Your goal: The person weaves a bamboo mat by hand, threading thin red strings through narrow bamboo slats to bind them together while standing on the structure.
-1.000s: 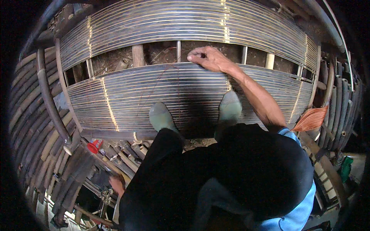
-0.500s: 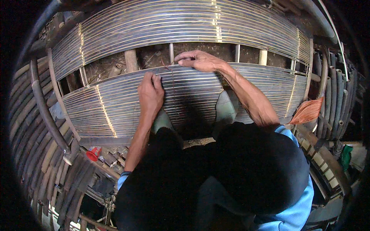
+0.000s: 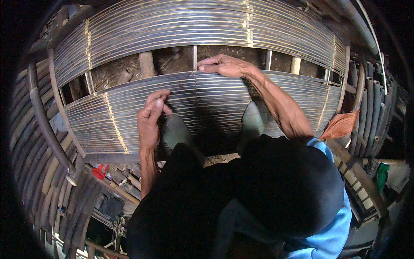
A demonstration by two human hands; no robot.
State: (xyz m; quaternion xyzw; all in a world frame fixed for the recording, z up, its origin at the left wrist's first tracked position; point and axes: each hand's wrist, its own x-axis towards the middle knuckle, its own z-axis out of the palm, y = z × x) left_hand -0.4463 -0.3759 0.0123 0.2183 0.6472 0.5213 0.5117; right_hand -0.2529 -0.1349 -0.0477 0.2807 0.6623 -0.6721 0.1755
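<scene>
Before me lies a long dark panel (image 3: 142, 101) of narrow parallel slats with pale lines between them, crossed by light lashings. At its far edge my right hand (image 3: 226, 67) is closed, thumb and forefinger tips close together beside a pale crossbar (image 3: 195, 58). A thin dark red thread (image 3: 195, 84) runs down over the slats just below those fingertips. Over the panel's left half my left hand (image 3: 152, 110) is half curled, thumb against the fingers; what they pinch, if anything, is too thin to make out.
Beyond a gap with crossbars lies a second slatted panel (image 3: 172, 30). An orange fibre bundle (image 3: 340, 125) hangs at the right end. Dark poles are stacked at left (image 3: 32, 142) and right (image 3: 379, 108). A red container (image 3: 100, 171) lies at lower left, a green cloth (image 3: 382, 175) at lower right.
My left hand has drawn back from the panel's far edge, down and to the left, and its fingers have loosened. The right hand stays at the edge, its fingertips nearer together.
</scene>
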